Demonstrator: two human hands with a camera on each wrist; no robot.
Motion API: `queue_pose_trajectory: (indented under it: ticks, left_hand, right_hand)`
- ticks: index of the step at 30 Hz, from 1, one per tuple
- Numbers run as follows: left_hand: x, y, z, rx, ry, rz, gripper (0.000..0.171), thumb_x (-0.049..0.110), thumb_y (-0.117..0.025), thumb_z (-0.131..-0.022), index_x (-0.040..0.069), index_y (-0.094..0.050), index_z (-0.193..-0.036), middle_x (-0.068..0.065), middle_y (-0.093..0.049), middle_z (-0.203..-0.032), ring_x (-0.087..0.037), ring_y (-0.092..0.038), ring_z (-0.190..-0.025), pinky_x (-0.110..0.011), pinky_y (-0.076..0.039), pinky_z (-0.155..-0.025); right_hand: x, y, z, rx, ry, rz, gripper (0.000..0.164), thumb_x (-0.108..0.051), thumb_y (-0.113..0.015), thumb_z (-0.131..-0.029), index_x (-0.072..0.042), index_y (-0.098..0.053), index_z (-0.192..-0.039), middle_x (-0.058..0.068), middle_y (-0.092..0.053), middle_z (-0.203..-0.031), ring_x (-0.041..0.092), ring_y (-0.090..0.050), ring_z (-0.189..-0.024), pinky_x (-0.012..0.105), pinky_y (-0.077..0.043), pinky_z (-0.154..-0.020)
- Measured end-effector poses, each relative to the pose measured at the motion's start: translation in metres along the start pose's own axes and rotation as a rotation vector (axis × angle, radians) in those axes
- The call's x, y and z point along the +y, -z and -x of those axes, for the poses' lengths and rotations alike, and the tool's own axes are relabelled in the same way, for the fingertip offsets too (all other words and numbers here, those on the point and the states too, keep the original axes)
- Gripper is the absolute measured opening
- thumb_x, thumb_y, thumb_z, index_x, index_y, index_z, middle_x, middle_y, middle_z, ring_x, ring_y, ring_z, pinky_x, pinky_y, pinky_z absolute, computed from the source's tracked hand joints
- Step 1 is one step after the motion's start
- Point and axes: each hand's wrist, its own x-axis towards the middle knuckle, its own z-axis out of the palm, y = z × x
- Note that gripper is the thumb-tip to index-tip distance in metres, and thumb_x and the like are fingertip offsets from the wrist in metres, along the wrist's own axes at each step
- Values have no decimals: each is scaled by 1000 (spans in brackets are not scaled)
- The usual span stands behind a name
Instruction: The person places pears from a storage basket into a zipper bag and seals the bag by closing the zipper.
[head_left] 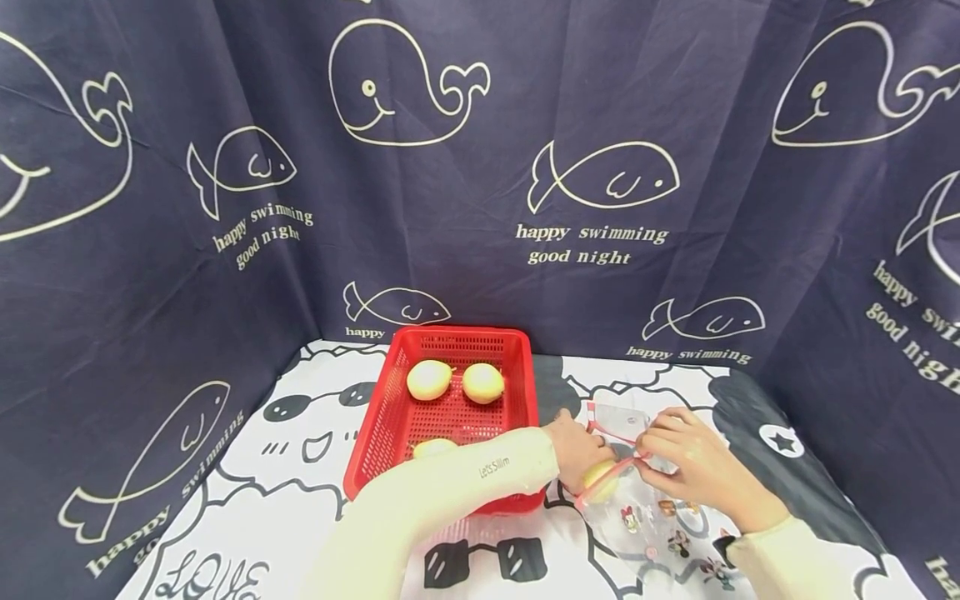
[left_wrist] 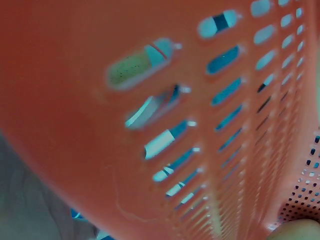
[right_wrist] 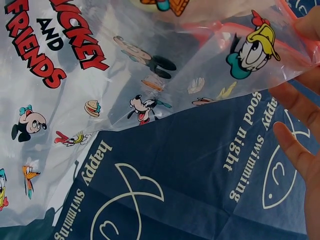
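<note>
My left hand (head_left: 576, 450) reaches across to the mouth of a clear plastic bag and grips a yellow pear (head_left: 600, 483) there, its fingers partly hidden by the bag's edge. The bag (right_wrist: 75, 107) has a pinkish-red band along its opening and printed cartoon characters. At the right side of that opening, my right hand (head_left: 686, 458) pinches the rim between thumb and fingers; its fingers (right_wrist: 295, 145) also show at the edge of the right wrist view. Left of the bag stands a red perforated basket (head_left: 367, 433), whose wall (left_wrist: 60, 90) fills most of the left wrist view.
Two pears, one at the back left (head_left: 429, 380) and one at the back right (head_left: 483, 383), lie in the basket. Another pear (head_left: 433, 447) near its front is partly covered by my left sleeve (head_left: 450, 492). Dark patterned curtains (head_left: 450, 208) enclose the back and sides of the table.
</note>
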Motion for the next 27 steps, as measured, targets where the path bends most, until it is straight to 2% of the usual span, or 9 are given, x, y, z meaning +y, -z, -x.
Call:
queue_pose_trajectory:
  ticks: [6, 9, 13, 17, 27]
  left_hand:
    - [0, -3, 5, -11, 74, -49, 65, 61, -68, -80, 43, -46, -139, 21, -55, -128, -7, -55, -102, -41, -38, -82]
    - [0, -3, 7, -8, 84, -21, 67, 59, -71, -79, 42, -47, -139, 20, -55, -129, -7, -54, -106, -42, -41, -84]
    - [1, -6, 6, 23, 68, 53, 68, 55, -77, -76, 39, -50, -137, 17, -56, -125, -7, -55, -106, -36, -43, -83]
    - [2, -10, 2, 58, 51, 83, 68, 55, -78, -75, 37, -52, -136, 15, -56, -122, -7, -55, -106, -31, -41, -77]
    - [1, -13, 1, 120, -21, 49, 66, 52, -80, -74, 33, -55, -132, 12, -56, -119, -6, -54, -105, -27, -44, -82]
  right_hand:
    - [-1, 1, 0, -21, -14, -6, 34, -34, -48, -102, -17, -61, -76, -13, -58, -72, 13, -55, -69, 36, -38, -83]
    - [-1, 2, 1, -29, -18, -7, 33, -35, -48, -102, -17, -62, -77, -14, -58, -73, 13, -55, -69, 36, -37, -84]
    - [-1, 1, 3, -22, -12, -10, 33, -35, -49, -102, -17, -63, -77, -14, -59, -73, 13, -56, -69, 37, -37, -84]
    - [0, -1, 3, -16, -10, -11, 33, -35, -49, -102, -18, -62, -77, -14, -59, -73, 12, -56, -69, 37, -38, -83]
    - [-2, -1, 2, -24, -22, -10, 33, -35, -49, -101, -18, -63, -77, -15, -59, -73, 11, -55, -68, 37, -38, -84]
